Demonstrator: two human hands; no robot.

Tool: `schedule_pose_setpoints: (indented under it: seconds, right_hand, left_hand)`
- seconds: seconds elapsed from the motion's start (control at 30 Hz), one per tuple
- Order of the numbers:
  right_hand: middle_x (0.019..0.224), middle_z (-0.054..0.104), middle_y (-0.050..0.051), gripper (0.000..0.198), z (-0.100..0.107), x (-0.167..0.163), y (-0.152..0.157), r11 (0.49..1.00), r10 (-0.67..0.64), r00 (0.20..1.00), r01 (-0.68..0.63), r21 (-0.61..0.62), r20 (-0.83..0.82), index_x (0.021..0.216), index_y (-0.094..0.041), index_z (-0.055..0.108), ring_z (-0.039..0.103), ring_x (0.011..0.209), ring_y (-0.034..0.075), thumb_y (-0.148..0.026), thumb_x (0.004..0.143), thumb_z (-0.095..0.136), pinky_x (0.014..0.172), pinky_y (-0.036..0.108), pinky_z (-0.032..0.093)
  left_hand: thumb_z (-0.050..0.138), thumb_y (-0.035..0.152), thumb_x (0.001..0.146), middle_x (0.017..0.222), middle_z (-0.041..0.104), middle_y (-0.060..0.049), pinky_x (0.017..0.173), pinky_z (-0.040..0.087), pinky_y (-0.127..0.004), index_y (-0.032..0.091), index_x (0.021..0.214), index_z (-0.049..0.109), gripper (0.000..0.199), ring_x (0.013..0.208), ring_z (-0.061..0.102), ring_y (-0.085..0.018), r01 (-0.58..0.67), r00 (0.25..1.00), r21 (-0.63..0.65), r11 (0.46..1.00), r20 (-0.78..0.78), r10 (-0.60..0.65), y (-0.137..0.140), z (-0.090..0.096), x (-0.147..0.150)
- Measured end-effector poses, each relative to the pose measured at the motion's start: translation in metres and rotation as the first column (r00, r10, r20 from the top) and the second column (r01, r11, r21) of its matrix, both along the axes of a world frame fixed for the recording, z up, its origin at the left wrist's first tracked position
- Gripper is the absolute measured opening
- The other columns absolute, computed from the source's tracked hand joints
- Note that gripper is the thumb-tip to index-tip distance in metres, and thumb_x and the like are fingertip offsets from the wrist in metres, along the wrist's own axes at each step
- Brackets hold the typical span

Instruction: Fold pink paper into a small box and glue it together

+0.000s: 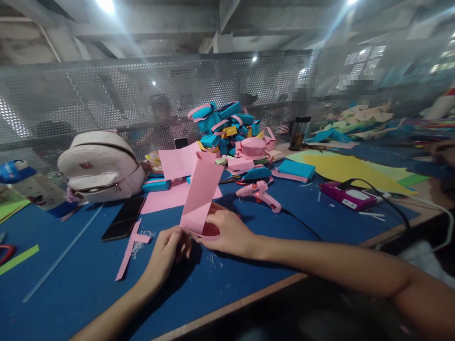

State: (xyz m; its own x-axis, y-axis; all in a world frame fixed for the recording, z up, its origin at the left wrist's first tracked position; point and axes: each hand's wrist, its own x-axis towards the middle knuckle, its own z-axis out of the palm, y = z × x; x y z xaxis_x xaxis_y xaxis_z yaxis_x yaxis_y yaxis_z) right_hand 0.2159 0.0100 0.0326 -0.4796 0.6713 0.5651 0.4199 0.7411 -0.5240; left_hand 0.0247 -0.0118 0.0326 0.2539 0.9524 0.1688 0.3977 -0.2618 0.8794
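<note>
Pink paper strip (203,189), plain-faced, bent

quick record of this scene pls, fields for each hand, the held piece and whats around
left hand: pinching the lower left corner of the pink paper strip
right hand: holding its lower right part
held piece: raised, curled at the bottom
tool: pink glue gun, lying beyond the right hand
left side: black phone, white backpack
surface: blue tabletop
</note>
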Motion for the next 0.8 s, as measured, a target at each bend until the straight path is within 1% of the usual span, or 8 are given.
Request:
schedule_pose_setpoints:
  seconds: [0.2, 0.3, 0.37, 0.43, 0.5, 0.53, 0.63, 0.8]
  right_hand:
    - [0.094, 0.073, 0.003, 0.014, 0.002, 0.008, 0.009, 0.98, -0.068, 0.988, 0.04, 0.195, 0.138, 0.096, -0.025, 0.074, 0.058, 0.098, 0.021, -0.021, 0.086, 0.066, 0.084, 0.036, 0.04]
    - [0.09, 0.073, 0.002, 0.009, 0.006, 0.015, 0.014, 0.962, -0.081, 0.979, 0.028, 0.272, 0.185, 0.093, -0.023, 0.073, 0.058, 0.092, 0.02, -0.024, 0.088, 0.065, 0.08, 0.034, 0.036]
    - [0.089, 0.073, 0.003, 0.009, 0.009, 0.019, 0.017, 0.949, -0.088, 0.975, 0.02, 0.314, 0.203, 0.09, -0.022, 0.073, 0.057, 0.09, 0.019, -0.026, 0.089, 0.065, 0.079, 0.034, 0.035]
    - [0.09, 0.072, 0.003, 0.01, 0.012, 0.021, 0.019, 0.939, -0.09, 0.971, 0.009, 0.344, 0.221, 0.088, -0.021, 0.072, 0.056, 0.09, 0.02, -0.027, 0.09, 0.064, 0.079, 0.034, 0.034]
    - [0.09, 0.071, 0.004, 0.012, 0.014, 0.023, 0.019, 0.933, -0.08, 0.968, -0.012, 0.36, 0.239, 0.089, -0.02, 0.072, 0.055, 0.091, 0.02, -0.028, 0.091, 0.063, 0.081, 0.034, 0.033]
    - [0.09, 0.071, 0.003, 0.012, 0.014, 0.023, 0.02, 0.932, -0.067, 0.968, -0.026, 0.363, 0.243, 0.09, -0.021, 0.072, 0.054, 0.091, 0.02, -0.028, 0.092, 0.062, 0.082, 0.034, 0.033]
    - [0.091, 0.071, 0.002, 0.011, 0.015, 0.022, 0.019, 0.938, 0.014, 0.974, -0.091, 0.335, 0.227, 0.091, -0.021, 0.071, 0.054, 0.091, 0.018, -0.028, 0.092, 0.062, 0.084, 0.034, 0.033]
    - [0.088, 0.073, 0.001, 0.011, 0.012, 0.02, 0.019, 0.961, 0.068, 0.99, -0.098, 0.26, 0.123, 0.086, -0.022, 0.072, 0.057, 0.087, 0.017, -0.031, 0.088, 0.067, 0.084, 0.034, 0.034]
  left_hand:
    - [0.03, 0.042, 0.097, 0.05, 0.052, 0.002, 0.048, 0.03, -0.024, 0.017, 0.062, 0.056, 0.051, 0.046, 0.041, -0.011, 0.023, 0.993, 0.07, 0.997, -0.114, -0.015, -0.001, -0.002, -0.003]
    - [0.042, 0.034, 0.095, 0.059, 0.059, 0.002, 0.053, 0.035, -0.023, 0.017, 0.08, 0.065, 0.032, 0.052, 0.048, -0.011, 0.054, 0.947, 0.264, 0.963, -0.319, 0.035, 0.0, 0.002, -0.011]
    - [0.053, 0.027, 0.091, 0.068, 0.063, 0.001, 0.057, 0.038, -0.023, 0.018, 0.089, 0.067, 0.017, 0.058, 0.053, -0.012, 0.075, 0.912, 0.496, 0.865, -0.385, 0.142, 0.001, 0.006, -0.017]
    - [0.063, 0.023, 0.085, 0.084, 0.066, -0.003, 0.067, 0.044, -0.025, 0.02, 0.092, 0.069, 0.009, 0.074, 0.059, -0.015, 0.074, 0.902, 0.733, 0.676, -0.338, 0.268, 0.003, 0.011, -0.022]
    - [0.069, 0.021, 0.081, 0.106, 0.064, -0.009, 0.082, 0.046, -0.032, 0.024, 0.101, 0.07, 0.02, 0.097, 0.06, -0.022, 0.076, 0.887, 0.867, 0.492, -0.285, 0.364, 0.006, 0.015, -0.025]
    - [0.072, 0.022, 0.08, 0.119, 0.06, -0.011, 0.089, 0.045, -0.037, 0.026, 0.107, 0.07, 0.028, 0.108, 0.057, -0.026, 0.093, 0.87, 0.896, 0.434, -0.284, 0.402, 0.007, 0.016, -0.025]
    - [0.073, 0.03, 0.08, 0.14, 0.05, -0.013, 0.102, 0.038, -0.046, 0.031, 0.12, 0.064, 0.041, 0.125, 0.05, -0.032, 0.22, 0.805, 0.901, 0.374, -0.384, 0.452, 0.011, 0.016, -0.023]
    - [0.063, 0.034, 0.088, 0.135, 0.06, -0.008, 0.115, 0.021, -0.049, 0.027, 0.136, 0.051, 0.05, 0.126, 0.053, -0.027, 0.378, 0.699, 0.85, 0.366, -0.521, 0.489, 0.012, 0.015, -0.019]
